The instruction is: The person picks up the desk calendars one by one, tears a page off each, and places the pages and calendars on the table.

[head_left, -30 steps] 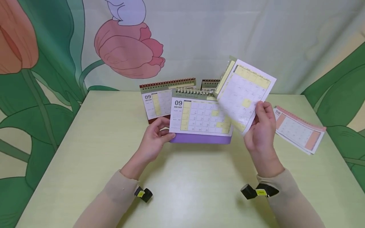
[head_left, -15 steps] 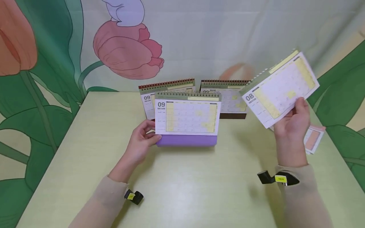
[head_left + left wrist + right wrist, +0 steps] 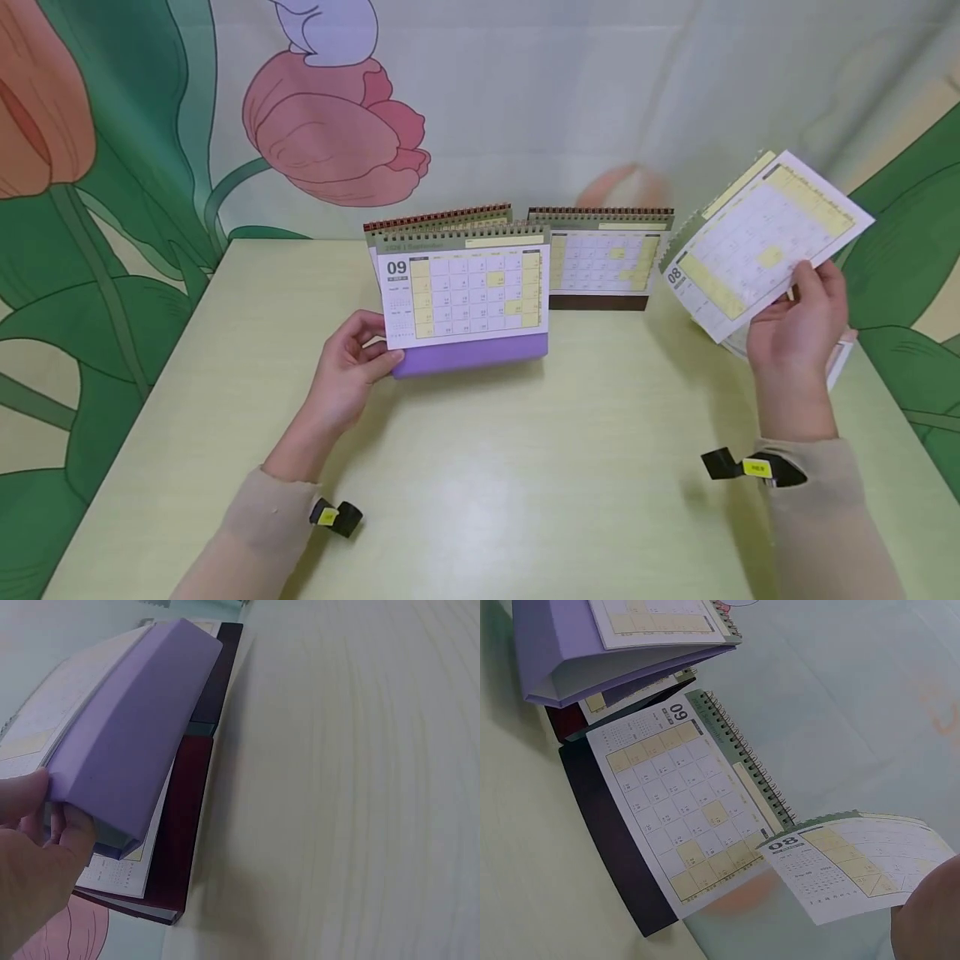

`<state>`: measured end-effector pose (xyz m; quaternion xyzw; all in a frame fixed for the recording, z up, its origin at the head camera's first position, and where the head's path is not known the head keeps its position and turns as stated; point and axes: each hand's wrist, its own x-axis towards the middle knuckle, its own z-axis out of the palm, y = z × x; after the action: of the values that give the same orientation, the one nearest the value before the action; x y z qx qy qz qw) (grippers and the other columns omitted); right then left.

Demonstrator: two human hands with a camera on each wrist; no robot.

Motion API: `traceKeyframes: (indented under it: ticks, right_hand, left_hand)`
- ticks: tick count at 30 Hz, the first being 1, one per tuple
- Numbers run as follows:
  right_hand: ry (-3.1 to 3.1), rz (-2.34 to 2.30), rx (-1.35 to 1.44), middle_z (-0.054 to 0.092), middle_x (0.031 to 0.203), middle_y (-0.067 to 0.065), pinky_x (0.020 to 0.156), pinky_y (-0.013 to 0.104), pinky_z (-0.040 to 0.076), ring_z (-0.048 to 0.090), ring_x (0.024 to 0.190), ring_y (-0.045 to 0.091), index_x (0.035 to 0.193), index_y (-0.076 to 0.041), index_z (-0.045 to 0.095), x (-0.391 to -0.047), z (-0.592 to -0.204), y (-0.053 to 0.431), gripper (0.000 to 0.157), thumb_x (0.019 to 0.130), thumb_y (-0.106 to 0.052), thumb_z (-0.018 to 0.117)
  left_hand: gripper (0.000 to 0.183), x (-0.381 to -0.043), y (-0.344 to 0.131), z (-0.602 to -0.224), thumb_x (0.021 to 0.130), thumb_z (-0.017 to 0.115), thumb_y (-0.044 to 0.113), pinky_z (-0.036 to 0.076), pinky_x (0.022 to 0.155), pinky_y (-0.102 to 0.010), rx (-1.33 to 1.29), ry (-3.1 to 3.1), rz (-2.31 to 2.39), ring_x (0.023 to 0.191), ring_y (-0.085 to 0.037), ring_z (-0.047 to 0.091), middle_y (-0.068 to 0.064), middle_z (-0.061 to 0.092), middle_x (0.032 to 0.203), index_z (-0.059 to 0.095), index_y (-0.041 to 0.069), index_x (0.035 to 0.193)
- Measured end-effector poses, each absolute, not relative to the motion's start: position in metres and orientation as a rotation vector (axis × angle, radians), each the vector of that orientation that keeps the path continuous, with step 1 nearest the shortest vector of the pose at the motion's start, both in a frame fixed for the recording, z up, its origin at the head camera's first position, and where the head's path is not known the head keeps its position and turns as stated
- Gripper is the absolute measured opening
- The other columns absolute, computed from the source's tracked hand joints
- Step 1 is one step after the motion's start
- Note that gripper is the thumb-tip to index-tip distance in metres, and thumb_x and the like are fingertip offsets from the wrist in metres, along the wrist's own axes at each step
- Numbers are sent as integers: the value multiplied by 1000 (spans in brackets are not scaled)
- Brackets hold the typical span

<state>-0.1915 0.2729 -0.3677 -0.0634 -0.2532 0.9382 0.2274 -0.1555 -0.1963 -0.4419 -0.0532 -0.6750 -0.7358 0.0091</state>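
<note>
My left hand (image 3: 352, 367) grips the lower left corner of a desk calendar with a purple base (image 3: 472, 354), thumb in front. Its wire-bound top page reads 09, and it is held up in front of a similar calendar with a dark red base (image 3: 187, 817). Off to the right, my right hand (image 3: 798, 329) pinches loose calendar pages (image 3: 765, 242) by their lower edge, thumb on the face. These read 08, have a green header with a ragged punched edge, and tilt up to the right. In the right wrist view they bend slightly.
Another calendar, with a dark brown base (image 3: 600, 302) and its page at 09, stands at the back of the table (image 3: 480, 492). Loose pink-edged sheets (image 3: 840, 362) lie at the right, mostly hidden behind my right hand. A printed curtain (image 3: 510, 108) hangs behind.
The 08 pages came away from the purple calendar's spiral and moved right with my right hand. My left hand shifted the purple calendar left, uncovering the brown-based one.
</note>
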Motion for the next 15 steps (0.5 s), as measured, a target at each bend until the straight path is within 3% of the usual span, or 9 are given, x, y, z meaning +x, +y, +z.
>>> traceKeyframes:
  ticks: [6,15]
  right_hand:
    - [-879,2484,-230,60,141,13,90,38,58,64,120,32,129,-3,61,-190,-371,274,25,105,-5,55]
    - [-1219,2256,-372,65,135,8,86,30,58,66,117,25,128,-8,69,-190,-371,282,26,103,-10,63]
  left_hand:
    - [33,-155,-196,-441,90,58,-24,58,75,-26,-175,-2092,-2307,92,-21,67,-11,65,118,53,-5,117]
    - [33,-155,-197,-441,90,58,-24,59,75,-26,-190,-2081,-2313,92,-21,67,-10,66,119,54,-5,116]
